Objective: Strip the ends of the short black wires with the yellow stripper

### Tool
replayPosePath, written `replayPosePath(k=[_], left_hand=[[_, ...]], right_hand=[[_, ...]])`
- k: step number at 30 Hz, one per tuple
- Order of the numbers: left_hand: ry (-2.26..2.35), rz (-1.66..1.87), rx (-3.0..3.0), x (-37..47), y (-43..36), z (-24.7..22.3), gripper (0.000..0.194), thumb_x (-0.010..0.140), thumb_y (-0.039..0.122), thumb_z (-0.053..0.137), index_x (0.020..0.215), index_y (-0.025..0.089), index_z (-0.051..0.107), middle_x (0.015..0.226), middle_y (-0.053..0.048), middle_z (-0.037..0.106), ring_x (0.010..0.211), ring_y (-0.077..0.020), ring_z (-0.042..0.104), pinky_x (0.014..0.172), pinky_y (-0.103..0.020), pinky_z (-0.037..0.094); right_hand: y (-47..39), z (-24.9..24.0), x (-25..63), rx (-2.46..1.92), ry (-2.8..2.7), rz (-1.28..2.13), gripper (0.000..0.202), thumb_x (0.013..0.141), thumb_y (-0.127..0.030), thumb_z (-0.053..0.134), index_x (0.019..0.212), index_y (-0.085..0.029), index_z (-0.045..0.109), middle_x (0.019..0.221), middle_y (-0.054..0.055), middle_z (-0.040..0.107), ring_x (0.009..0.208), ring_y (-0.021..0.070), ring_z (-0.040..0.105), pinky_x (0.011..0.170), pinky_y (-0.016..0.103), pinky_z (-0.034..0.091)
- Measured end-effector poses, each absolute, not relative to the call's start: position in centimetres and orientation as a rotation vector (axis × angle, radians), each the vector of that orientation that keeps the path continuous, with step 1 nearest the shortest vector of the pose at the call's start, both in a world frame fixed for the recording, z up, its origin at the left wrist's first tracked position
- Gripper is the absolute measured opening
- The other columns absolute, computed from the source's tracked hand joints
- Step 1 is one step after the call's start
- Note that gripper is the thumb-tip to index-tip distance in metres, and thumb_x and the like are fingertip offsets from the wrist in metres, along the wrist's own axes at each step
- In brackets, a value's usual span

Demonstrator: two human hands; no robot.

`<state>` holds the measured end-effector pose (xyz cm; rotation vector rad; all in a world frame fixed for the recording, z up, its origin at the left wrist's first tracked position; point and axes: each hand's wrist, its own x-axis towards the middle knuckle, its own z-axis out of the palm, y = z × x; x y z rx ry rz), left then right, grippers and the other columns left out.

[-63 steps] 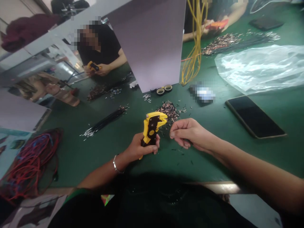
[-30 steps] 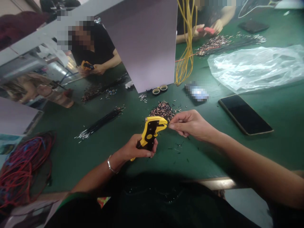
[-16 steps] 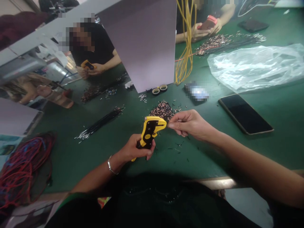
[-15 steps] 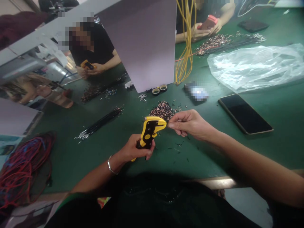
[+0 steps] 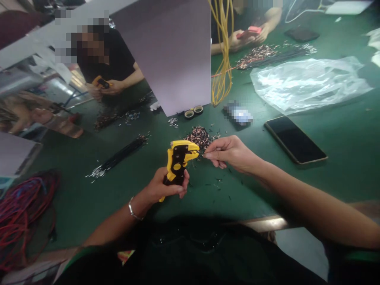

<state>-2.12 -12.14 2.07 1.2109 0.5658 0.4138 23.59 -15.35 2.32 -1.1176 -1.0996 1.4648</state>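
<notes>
My left hand (image 5: 170,184) is wrapped round the handles of a yellow and black wire stripper (image 5: 177,166). Its jaws point right, with a narrow gap between them. Just right of the jaws, my right hand (image 5: 227,152) pinches thumb and forefinger together on what looks like a thin wire (image 5: 202,154), mostly hidden by the fingertips. Behind both hands lies a heap of short black pieces with copper-coloured ends (image 5: 199,136). A bundle of black wires (image 5: 120,154) with silvery tips rests on the green table (image 5: 113,209) to the left.
Further right lie a smartphone (image 5: 295,140) and a clear plastic bag (image 5: 308,85). Tape rolls (image 5: 189,114) sit below a grey panel (image 5: 178,55), beside hanging yellow cables (image 5: 222,59). Red and blue cables (image 5: 26,217) fill the left edge. Co-workers hold tools across the table.
The stripper's jaws have parted. My right fingertips now sit slightly clear of the jaw tips. The whole view has shifted a little, so everything appears further left.
</notes>
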Motion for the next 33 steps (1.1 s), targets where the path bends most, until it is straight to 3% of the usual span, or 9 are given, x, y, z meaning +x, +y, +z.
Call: replayPosePath(k=[4, 18, 25, 33], left_hand=[[0.507, 0.442, 1.173, -2.3, -11.8, 2.1, 0.036, 0.073, 0.016, 0.080, 0.106, 0.012, 0.066, 0.086, -0.006, 0.066, 0.069, -0.0164, 0.065, 0.065, -0.032, 0.055], [0.543, 0.577, 1.209, -2.7, -10.7, 2.2, 0.040, 0.069, 0.016, 0.077, 0.107, 0.014, 0.066, 0.090, -0.008, 0.067, 0.073, -0.0188, 0.063, 0.068, -0.036, 0.054], [0.458, 0.574, 1.124, -2.1, -10.4, 3.5, 0.041, 0.068, 0.016, 0.070, 0.108, 0.015, 0.065, 0.132, -0.020, 0.061, 0.074, -0.0195, 0.065, 0.069, -0.039, 0.053], [0.487, 0.564, 1.142, -1.6, -11.2, 2.7, 0.038, 0.073, 0.015, 0.074, 0.109, 0.014, 0.065, 0.099, -0.011, 0.070, 0.083, -0.0233, 0.067, 0.077, -0.040, 0.055]], right_hand=[[-15.1, 2.0, 23.9, -1.141, -1.056, 1.433, 0.020, 0.067, -0.032, 0.079, 0.071, -0.014, 0.071, 0.045, -0.002, 0.059, 0.036, 0.0060, 0.044, 0.038, 0.023, 0.033], [-15.0, 1.8, 23.8, -1.191, -1.043, 1.441, 0.015, 0.067, -0.028, 0.076, 0.064, -0.016, 0.069, 0.042, -0.003, 0.056, 0.034, 0.0056, 0.042, 0.035, 0.023, 0.031], [-15.4, 1.9, 22.9, -1.232, -1.188, 1.580, 0.012, 0.068, -0.025, 0.075, 0.063, -0.016, 0.068, 0.042, -0.003, 0.057, 0.034, 0.0058, 0.043, 0.037, 0.022, 0.034], [-15.8, 1.4, 21.6, -1.268, -1.305, 1.630, 0.013, 0.067, -0.027, 0.074, 0.063, -0.016, 0.068, 0.043, -0.004, 0.057, 0.033, 0.0057, 0.042, 0.035, 0.020, 0.034]])
